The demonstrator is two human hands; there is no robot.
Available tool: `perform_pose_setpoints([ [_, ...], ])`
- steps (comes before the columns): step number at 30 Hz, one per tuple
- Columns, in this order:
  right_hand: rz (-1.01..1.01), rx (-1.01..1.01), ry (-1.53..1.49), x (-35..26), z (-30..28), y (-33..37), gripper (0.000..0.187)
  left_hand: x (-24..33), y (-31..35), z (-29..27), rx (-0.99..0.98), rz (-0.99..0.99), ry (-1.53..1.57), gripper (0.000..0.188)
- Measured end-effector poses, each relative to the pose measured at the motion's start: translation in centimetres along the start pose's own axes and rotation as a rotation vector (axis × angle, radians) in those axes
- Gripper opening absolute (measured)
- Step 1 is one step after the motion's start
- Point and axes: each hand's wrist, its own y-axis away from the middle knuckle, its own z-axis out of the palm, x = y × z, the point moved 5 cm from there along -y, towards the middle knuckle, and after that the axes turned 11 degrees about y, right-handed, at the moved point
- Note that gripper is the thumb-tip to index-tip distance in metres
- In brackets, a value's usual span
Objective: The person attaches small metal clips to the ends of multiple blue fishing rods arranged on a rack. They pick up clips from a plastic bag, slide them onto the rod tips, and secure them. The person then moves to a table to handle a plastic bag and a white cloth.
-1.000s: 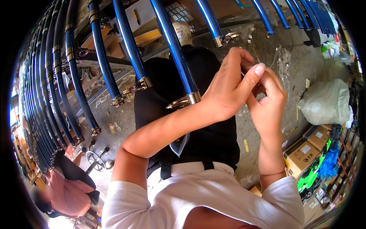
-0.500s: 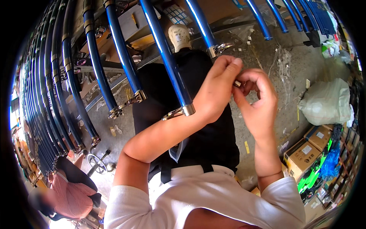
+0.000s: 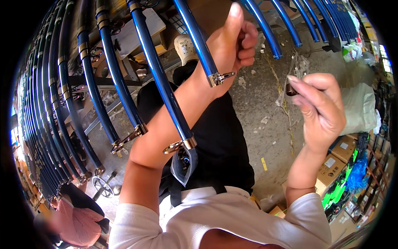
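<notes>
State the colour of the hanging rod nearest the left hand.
The rod is glossy blue, shown best in the head view.

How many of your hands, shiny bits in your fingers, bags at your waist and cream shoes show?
Bare left hand, bare right hand: 2
Small dark metal piece: 1
See-through plastic bag at waist: 1
Cream holed shoe: 1
Total: 5

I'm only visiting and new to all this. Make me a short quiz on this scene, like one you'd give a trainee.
1. Which hand's fingers pinch the small dark shiny piece?

2. True or false: in this view, blue tubes pass in front of the left forearm.

3. The large sack near that pinching hand is:
a) bright blue
b) black
c) pale greyish-green

Key: 1. The right hand. 2. True. 3. c.
</notes>
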Motion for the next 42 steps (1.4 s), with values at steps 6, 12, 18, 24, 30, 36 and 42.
perform_pose_setpoints([
  [6, -0.158, -0.066, 0.003, -0.6, -0.5, -2.6, 0.029, 1.7, -2.5, 1.8, 0.098, 0.146, -0.111, 0.048],
  [12, -0.226, -0.142, 0.018, -0.3, 0.8, -4.4, 0.034, 2.4, -1.8, 0.9, 0.209, 0.216, -0.375, 0.043],
  [18, -0.262, -0.177, 0.035, -0.6, 1.4, -5.0, 0.034, 2.1, -1.8, 0.7, 0.167, 0.297, -0.424, 0.043],
  [24, -0.292, -0.180, 0.082, -0.7, 0.7, -5.5, 0.033, 1.9, -1.3, 0.9, 0.203, 0.309, -0.432, 0.045],
  [30, -0.311, -0.103, 0.129, -1.1, 1.0, -5.2, 0.041, 2.4, -1.2, 1.6, 0.233, 0.413, -0.451, 0.045],
  [36, -0.351, -0.022, 0.284, -1.8, 1.6, -5.3, 0.047, 2.5, -0.6, 2.2, 0.226, 0.403, -0.471, 0.049],
  [42, -0.341, 0.049, 0.330, -1.2, 2.2, -5.0, 0.048, 2.9, -1.6, 1.7, 0.104, 0.369, -0.296, 0.047],
])
